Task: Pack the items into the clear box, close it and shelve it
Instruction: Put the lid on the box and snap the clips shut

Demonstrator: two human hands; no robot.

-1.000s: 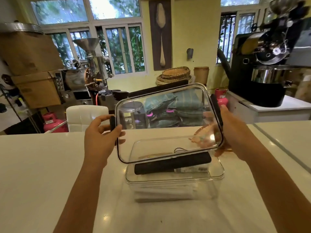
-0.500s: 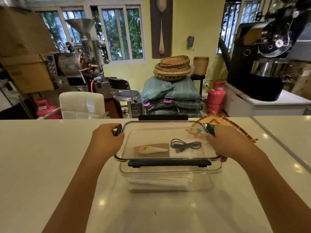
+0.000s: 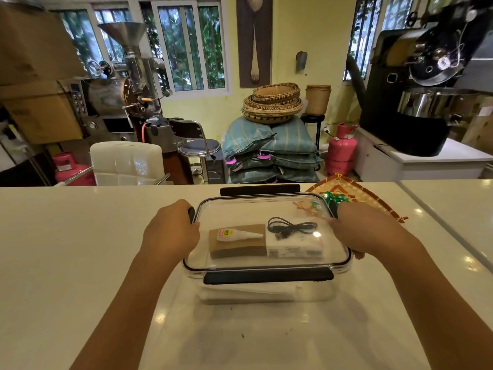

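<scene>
Lid (image 3: 266, 209) now seated flat on clear box (image 3: 266, 296); a second ago it was held up, tilted.
Left hand (image 3: 170, 233) and right hand (image 3: 365, 231) curl fingers over the lid's side clips, palms down.

The white tube (image 3: 238, 234) bears a yellow label (digits seemingly "102"); other print unreadable.
</scene>
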